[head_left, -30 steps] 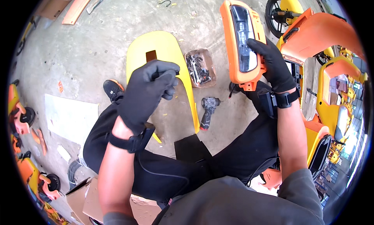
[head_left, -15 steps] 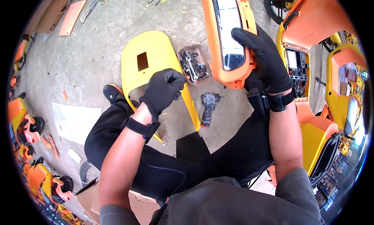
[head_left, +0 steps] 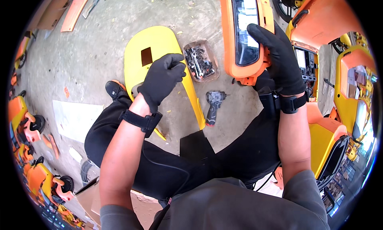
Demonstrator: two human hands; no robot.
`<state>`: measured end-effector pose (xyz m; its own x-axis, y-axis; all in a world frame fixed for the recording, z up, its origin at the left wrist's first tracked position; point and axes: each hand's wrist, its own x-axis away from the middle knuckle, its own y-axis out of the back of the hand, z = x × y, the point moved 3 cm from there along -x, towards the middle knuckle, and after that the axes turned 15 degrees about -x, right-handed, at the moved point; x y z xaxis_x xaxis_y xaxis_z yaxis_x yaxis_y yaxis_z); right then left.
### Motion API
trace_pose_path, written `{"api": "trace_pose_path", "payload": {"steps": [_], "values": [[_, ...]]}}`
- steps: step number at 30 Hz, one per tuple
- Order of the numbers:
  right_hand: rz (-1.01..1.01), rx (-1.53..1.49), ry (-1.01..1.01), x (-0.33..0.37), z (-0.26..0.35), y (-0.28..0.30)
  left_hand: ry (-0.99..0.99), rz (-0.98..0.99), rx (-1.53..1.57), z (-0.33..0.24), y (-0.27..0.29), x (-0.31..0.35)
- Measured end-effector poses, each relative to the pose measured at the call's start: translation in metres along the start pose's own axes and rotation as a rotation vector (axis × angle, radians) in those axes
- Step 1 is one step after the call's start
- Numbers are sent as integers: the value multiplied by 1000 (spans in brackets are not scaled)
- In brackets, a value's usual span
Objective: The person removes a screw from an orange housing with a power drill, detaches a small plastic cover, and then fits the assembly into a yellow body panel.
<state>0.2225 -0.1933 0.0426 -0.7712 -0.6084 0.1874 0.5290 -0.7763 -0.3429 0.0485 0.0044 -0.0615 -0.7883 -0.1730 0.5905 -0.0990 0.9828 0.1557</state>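
My right hand, in a black glove, grips an orange-framed headlight with a long clear lens. Its thumb lies over the lens and the other fingers go behind the frame, out of sight. My left hand, gloved too, is closed with the fingers curled in. Whatever it may hold is hidden. Below that hand a yellow body panel with a rectangular cut-out lies on the floor. Beside the panel is a tray of bolts with a wrench on top. A grey-black cordless driver lies near my legs.
Orange and yellow scooter bodies stand close on my right. More scooters line the left side. A white sheet and an orange panel lie on the concrete floor, and a cardboard box is near my left elbow.
The headlight and my right hand have shifted a little to the right. My left hand has risen slightly over the yellow panel, still closed.
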Motion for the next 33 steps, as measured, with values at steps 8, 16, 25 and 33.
{"api": "trace_pose_path", "payload": {"steps": [8, 16, 25, 33], "values": [[16, -26, -32, -4, -6, -3, 54, -31, 5, 18, 24, 22], [7, 62, -85, -13, -27, -18, 74, -95, -39, 31, 42, 29], [173, 82, -183, -5, -63, -54, 165, -70, -537, 84, 53, 39], [259, 126, -251, 5, -79, -65, 206, 106, -268, 86, 49, 48]]}}
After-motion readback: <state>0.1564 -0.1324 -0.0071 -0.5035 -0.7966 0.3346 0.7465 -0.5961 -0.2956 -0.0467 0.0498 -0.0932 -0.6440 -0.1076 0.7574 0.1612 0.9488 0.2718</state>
